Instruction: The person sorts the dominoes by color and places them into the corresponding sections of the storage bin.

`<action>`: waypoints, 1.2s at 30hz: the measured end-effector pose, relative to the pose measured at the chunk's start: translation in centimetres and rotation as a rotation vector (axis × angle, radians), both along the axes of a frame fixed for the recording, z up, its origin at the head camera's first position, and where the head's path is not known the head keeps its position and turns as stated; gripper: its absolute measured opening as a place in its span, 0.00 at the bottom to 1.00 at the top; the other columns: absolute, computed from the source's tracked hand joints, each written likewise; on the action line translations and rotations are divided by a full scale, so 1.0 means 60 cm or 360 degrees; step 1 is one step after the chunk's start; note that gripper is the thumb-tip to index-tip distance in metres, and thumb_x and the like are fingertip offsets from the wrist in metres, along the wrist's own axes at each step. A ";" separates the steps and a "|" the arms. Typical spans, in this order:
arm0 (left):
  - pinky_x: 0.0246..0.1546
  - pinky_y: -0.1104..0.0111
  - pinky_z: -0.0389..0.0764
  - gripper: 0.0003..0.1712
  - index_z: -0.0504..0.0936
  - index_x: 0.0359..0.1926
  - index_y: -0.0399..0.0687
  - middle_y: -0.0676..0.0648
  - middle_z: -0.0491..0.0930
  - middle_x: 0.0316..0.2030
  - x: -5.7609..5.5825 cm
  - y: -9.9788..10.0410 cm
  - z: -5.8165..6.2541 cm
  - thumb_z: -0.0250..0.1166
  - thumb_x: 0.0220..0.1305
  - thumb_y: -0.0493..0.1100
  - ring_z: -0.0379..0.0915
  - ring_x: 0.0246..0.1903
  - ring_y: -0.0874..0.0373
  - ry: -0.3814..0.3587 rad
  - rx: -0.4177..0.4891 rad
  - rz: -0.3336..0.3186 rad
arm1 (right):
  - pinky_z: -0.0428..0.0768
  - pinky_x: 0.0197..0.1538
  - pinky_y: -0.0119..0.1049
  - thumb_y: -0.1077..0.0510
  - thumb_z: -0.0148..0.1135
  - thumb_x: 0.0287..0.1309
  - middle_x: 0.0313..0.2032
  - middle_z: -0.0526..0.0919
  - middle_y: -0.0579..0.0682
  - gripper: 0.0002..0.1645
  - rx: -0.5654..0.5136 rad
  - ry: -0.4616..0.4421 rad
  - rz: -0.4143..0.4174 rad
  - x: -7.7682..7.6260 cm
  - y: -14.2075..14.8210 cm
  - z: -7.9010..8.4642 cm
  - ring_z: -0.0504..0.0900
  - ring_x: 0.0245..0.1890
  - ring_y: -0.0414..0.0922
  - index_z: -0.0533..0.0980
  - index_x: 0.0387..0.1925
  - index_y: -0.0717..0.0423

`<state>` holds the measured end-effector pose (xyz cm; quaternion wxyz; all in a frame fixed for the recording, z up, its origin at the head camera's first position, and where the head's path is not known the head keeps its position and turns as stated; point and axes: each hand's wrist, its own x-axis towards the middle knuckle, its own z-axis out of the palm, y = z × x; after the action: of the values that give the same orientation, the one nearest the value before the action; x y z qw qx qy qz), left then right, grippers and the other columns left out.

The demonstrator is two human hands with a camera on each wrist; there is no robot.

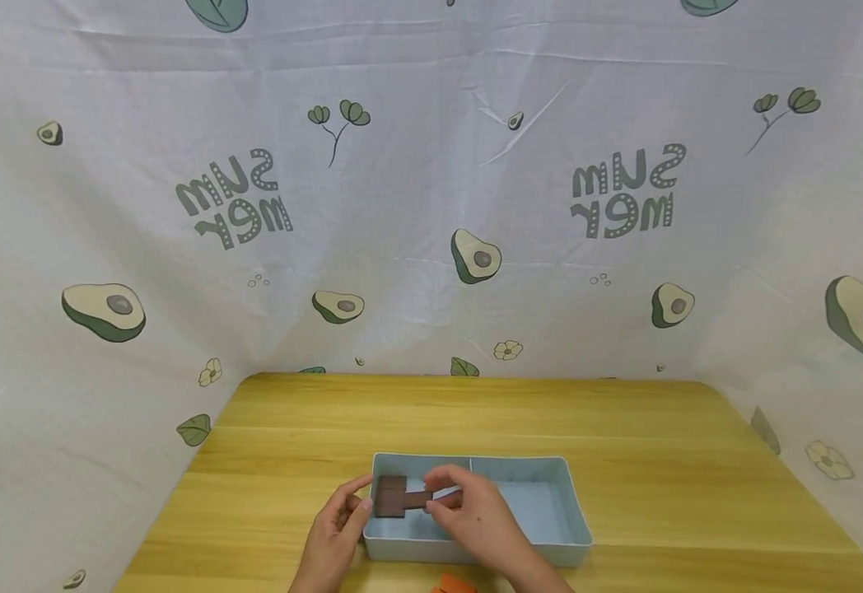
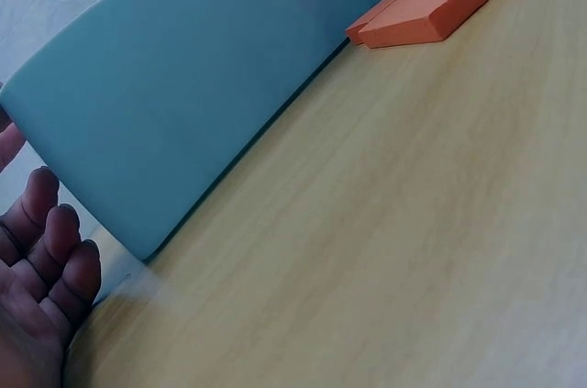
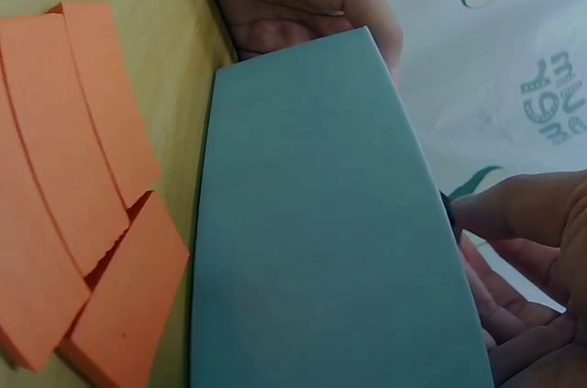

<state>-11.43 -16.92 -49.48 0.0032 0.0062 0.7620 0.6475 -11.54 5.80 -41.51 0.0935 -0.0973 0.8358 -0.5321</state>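
Note:
A light blue two-compartment box [image 1: 404, 550] sits on the wooden table. Flat dark brown rectangular blocks [image 1: 390, 497] lie against the left wall of its left compartment. Over that compartment, my right hand [image 1: 472, 509] pinches a dark brown block [image 1: 418, 500] between thumb and fingers, its left end meeting the others. At the box's left end, my left hand [image 1: 337, 527] has its thumb and index finger at the rim, the other fingers loosely bent outside the wall. In the left wrist view, those bent fingers [image 2: 69, 250] stand beside the box's corner.
Several orange rectangular blocks [image 3: 55, 168] lie on the table in front of the box, overlapping one another. A thin divider [image 1: 470, 464] splits the box. Behind and beside the wooden table [image 1: 661, 486] hangs a white curtain [image 1: 402, 189] with avocado prints.

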 end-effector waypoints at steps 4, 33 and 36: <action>0.34 0.72 0.74 0.21 0.78 0.64 0.50 0.47 0.75 0.35 -0.001 -0.002 0.000 0.61 0.75 0.47 0.70 0.29 0.64 0.0021 0.0019 -0.0008 | 0.85 0.36 0.40 0.62 0.71 0.60 0.46 0.86 0.51 0.16 0.0089 0.0028 0.0061 -0.006 -0.009 0.002 0.87 0.38 0.44 0.81 0.50 0.55; 0.33 0.73 0.73 0.20 0.78 0.63 0.50 0.50 0.74 0.33 0.002 0.001 0.002 0.61 0.74 0.45 0.69 0.28 0.65 0.0063 0.0094 -0.0007 | 0.77 0.30 0.37 0.67 0.71 0.50 0.31 0.86 0.50 0.15 0.0535 0.0119 0.0200 -0.027 -0.055 -0.012 0.79 0.27 0.40 0.81 0.42 0.55; 0.33 0.73 0.72 0.20 0.78 0.64 0.49 0.51 0.73 0.33 0.002 0.001 0.003 0.61 0.74 0.45 0.69 0.28 0.65 0.0065 0.0091 -0.0010 | 0.77 0.31 0.38 0.65 0.71 0.51 0.33 0.86 0.51 0.15 0.0550 0.0099 0.0208 -0.028 -0.055 -0.012 0.80 0.29 0.42 0.81 0.43 0.55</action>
<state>-11.30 -16.85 -49.29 -0.0105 0.0217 0.7431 0.6688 -13.21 2.50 -42.21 0.1174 -0.1503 0.9092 -0.3701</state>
